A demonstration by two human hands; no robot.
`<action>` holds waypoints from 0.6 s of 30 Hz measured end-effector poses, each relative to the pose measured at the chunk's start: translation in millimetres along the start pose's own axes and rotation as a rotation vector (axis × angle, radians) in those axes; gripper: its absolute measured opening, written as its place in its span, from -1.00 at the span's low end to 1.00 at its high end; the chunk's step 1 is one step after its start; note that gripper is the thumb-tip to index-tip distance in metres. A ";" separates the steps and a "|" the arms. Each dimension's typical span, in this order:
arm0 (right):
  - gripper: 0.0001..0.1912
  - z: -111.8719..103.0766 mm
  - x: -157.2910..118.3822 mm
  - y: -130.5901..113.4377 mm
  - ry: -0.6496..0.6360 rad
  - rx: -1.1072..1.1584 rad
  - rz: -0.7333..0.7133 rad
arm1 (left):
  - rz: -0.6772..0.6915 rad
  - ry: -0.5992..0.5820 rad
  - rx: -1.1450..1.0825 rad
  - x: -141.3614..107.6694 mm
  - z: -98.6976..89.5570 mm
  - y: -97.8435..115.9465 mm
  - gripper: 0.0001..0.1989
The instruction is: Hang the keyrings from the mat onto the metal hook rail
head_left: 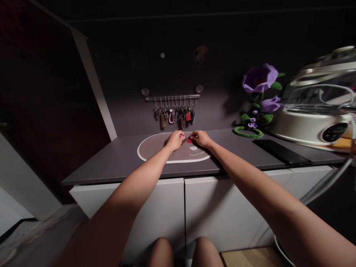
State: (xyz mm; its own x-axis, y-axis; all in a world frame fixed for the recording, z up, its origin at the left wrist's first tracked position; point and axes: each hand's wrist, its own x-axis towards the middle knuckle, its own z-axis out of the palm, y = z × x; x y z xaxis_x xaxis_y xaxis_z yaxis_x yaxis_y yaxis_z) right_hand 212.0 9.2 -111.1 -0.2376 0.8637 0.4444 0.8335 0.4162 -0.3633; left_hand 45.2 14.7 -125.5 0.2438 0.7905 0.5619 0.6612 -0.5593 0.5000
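Both hands meet low over a brown oval mat [155, 148] with a white rim on the grey counter. My left hand [176, 140] has its fingers closed on a small metal key item [187, 138]. From the other side my right hand [200, 138] pinches the same small item, which has a red piece [190, 141] just below it. Fingers hide most of its shape. Behind them, a clear hook rail [172, 98] on the wall holds several keys and key rings, among them a pink carabiner [171, 118], a brown fob [162, 121] and a red tag [188, 116].
A purple artificial flower [260, 78] with a green ring base [248, 132] stands right of the mat. Beside it lie a black phone [280, 151] and a white appliance [300, 124] with a clear cover. A cable hangs at the far right. White cabinet doors [158, 207] are below.
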 end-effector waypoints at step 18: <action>-0.83 7.2 7.0 8.2 -0.067 0.057 -0.185 | -0.004 -0.052 0.044 0.6 0.3 1.1 -0.84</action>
State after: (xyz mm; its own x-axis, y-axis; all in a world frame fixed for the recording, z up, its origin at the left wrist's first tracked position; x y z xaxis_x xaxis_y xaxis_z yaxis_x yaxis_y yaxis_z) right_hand 213.6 20.8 -116.8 -0.4188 0.7870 0.4529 0.7431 0.5837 -0.3272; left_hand 46.2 14.6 -124.7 0.2770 0.8053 0.5242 0.6925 -0.5455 0.4722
